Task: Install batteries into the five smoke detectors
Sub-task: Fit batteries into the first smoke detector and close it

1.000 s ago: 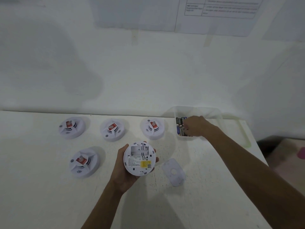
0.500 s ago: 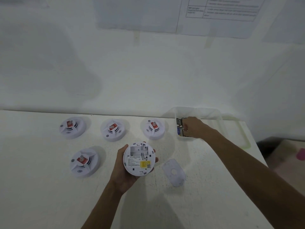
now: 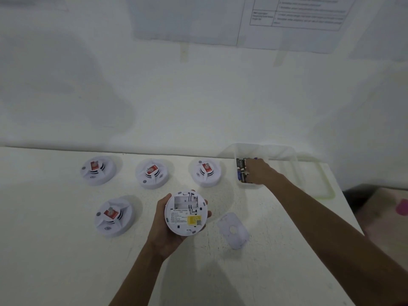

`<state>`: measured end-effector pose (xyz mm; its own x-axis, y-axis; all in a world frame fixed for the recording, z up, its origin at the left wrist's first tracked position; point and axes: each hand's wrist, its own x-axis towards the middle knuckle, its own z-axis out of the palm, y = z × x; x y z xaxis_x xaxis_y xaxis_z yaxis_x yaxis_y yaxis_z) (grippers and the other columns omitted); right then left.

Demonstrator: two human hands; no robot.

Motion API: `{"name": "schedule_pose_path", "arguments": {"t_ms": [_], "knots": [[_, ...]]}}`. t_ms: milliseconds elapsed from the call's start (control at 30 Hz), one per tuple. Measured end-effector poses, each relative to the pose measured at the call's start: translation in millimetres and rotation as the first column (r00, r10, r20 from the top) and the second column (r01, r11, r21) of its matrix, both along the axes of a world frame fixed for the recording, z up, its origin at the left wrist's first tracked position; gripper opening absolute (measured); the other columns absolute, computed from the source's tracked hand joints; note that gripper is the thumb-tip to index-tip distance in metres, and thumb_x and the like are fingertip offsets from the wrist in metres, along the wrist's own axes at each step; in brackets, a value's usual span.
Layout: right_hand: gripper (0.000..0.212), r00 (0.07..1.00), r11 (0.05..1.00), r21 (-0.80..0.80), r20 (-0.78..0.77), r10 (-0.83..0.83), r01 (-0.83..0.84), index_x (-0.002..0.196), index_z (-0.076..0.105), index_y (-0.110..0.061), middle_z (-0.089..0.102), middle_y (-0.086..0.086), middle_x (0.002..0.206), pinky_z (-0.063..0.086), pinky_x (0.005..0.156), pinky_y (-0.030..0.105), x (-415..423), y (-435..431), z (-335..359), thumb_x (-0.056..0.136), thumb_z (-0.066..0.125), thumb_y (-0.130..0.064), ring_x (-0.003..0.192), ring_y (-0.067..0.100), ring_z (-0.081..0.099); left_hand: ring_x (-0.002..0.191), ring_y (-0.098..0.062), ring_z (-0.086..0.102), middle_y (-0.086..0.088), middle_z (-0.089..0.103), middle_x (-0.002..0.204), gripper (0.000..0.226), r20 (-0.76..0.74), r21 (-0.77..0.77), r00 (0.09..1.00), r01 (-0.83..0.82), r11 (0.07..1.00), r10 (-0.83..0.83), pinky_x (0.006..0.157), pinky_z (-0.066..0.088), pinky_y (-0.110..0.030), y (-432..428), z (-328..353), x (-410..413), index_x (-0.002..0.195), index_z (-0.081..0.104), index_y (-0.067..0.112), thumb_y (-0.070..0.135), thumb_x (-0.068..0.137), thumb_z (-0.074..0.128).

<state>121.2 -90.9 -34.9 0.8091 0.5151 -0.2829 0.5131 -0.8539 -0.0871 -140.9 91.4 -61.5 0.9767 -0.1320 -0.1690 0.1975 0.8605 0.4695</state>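
My left hand (image 3: 164, 230) holds a white smoke detector (image 3: 186, 212) back side up, its battery bay open and bare. Its loose cover (image 3: 233, 230) lies on the table to the right. Several other detectors rest face up with red stickers: three in a back row (image 3: 97, 170) (image 3: 152, 173) (image 3: 206, 171) and one at front left (image 3: 113, 216). My right hand (image 3: 258, 171) reaches into a clear plastic box (image 3: 287, 151) among dark batteries (image 3: 241, 166); the fingers curl down, and whether they grip a battery is hidden.
The white table (image 3: 55, 250) meets a white wall at the back. The box's clear lid with a green rim (image 3: 324, 186) lies right of the box. The table's right edge drops to the floor (image 3: 379, 208). Printed sheets (image 3: 298, 12) are taped to the wall.
My right hand has stayed in the box, shifting slightly among the batteries. The left hand keeps the detector in the same place.
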Motion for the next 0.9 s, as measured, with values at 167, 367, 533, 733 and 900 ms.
{"name": "schedule_pose_path", "arguments": {"t_ms": [167, 367, 533, 733, 900], "knots": [[0.039, 0.998, 0.997, 0.058, -0.031, -0.050, 0.051, 0.112, 0.048, -0.003, 0.058, 0.011, 0.107, 0.041, 0.069, 0.028, -2, 1, -3, 0.083, 0.064, -0.024, 0.098, 0.027, 0.057, 0.121, -0.042, 0.050, -0.019, 0.056, 0.130, 0.061, -0.039, -0.029, 0.999, -0.002, 1.000, 0.001, 0.102, 0.038, -0.053, 0, 3, 1, 0.128, 0.057, 0.012, 0.051, 0.081, 0.061], [0.020, 0.999, 1.000, 0.029, 0.031, 0.003, -0.004, 0.088, 0.047, -0.011, 0.061, 0.007, 0.088, 0.045, 0.066, 0.026, 0, 3, -5, 0.080, 0.063, -0.022, 0.080, 0.021, 0.053, 0.127, -0.043, 0.044, -0.019, 0.051, 0.136, 0.062, -0.066, -0.018, 0.998, 0.011, 1.000, -0.013, 0.107, 0.030, -0.053, 1, -1, -2, 0.134, 0.051, 0.010, 0.052, 0.088, 0.050], [0.017, 0.999, 1.000, -0.020, 0.031, 0.024, -0.024, 0.089, 0.050, -0.007, 0.055, 0.011, 0.088, 0.043, 0.066, 0.028, 0, 7, -9, 0.086, 0.057, -0.022, 0.076, 0.022, 0.049, 0.119, -0.043, 0.051, -0.019, 0.058, 0.128, 0.064, -0.053, 0.000, 0.998, -0.043, 0.999, 0.043, 0.099, 0.042, -0.052, 0, 6, -2, 0.126, 0.059, 0.011, 0.052, 0.077, 0.064], [0.022, 1.000, 0.999, 0.036, -0.004, -0.019, 0.019, 0.073, 0.040, -0.010, 0.045, 0.003, 0.075, 0.039, 0.061, 0.026, -3, 7, -8, 0.083, 0.059, -0.013, 0.075, 0.021, 0.046, 0.116, -0.042, 0.055, -0.018, 0.060, 0.124, 0.065, -0.022, 0.009, 0.997, -0.069, 0.998, 0.069, 0.093, 0.047, -0.050, 0, 11, -4, 0.121, 0.063, 0.012, 0.051, 0.069, 0.072], [0.016, 0.954, 0.892, 0.363, -0.229, -0.194, 0.268, 0.065, 0.051, -0.004, 0.050, 0.009, 0.067, 0.046, 0.053, 0.024, -3, 1, 13, 0.078, 0.054, 0.005, 0.057, 0.020, 0.050, 0.117, -0.043, 0.053, -0.020, 0.059, 0.125, 0.065, -0.049, 0.008, 0.996, -0.075, 0.997, 0.076, 0.093, 0.047, -0.051, 0, 11, -5, 0.123, 0.061, 0.012, 0.049, 0.071, 0.071]]}}
